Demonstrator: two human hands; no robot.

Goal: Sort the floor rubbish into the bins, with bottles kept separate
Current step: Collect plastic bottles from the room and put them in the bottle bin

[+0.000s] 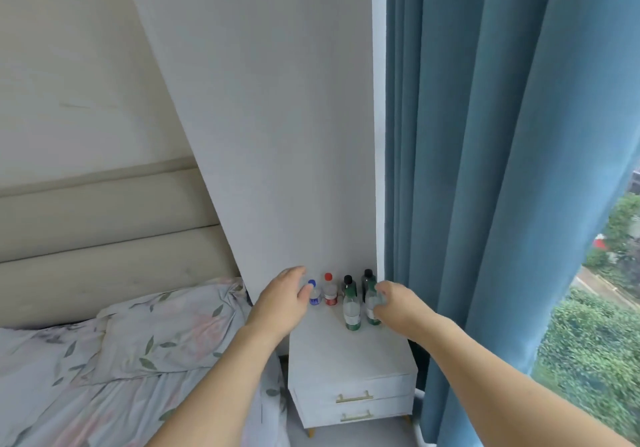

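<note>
Both hands out over white nightstand (349,353), lower centre of frame. Left hand (282,299) fingers curled round blue-capped bottle (314,293), thumb in front of it. Right hand (394,303) gripping green-tinted bottle (372,308) at right edge of nightstand top. Six bottles in all, upright, bunched at back of nightstand against white wall panel (277,135): red-capped bottle (329,290) just right of blue-capped one, two dark-capped bottles (348,285) behind, another green bottle (352,311) in front, just left of gripped one. Two drawers with gold handles (354,396) below. Bed with floral bedding (121,360) lower left. Blue curtain (485,135) filling right side, window greenery far right.
</note>
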